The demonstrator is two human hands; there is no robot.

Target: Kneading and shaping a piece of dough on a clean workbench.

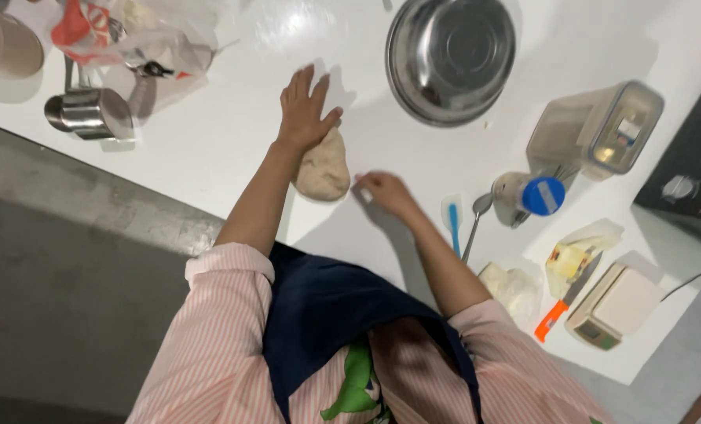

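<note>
A lump of pale beige dough (323, 171) lies on the white counter (232, 133). My left hand (305, 108) presses its heel onto the far end of the dough, fingers spread flat over the counter. My right hand (383, 192) rests on the counter just to the right of the dough, fingers curled, close to it or touching its edge; I cannot tell which. It holds nothing that I can see.
A steel bowl (450, 56) stands beyond the dough. To the right lie a clear plastic container (598, 129), a blue-capped jar (528, 196), a spatula (453, 224), a spoon (476, 220), an orange-handled knife (564, 302), butter in wrap (574, 255) and a small scale (613, 305). A steel cup (89, 112) and bags sit at left.
</note>
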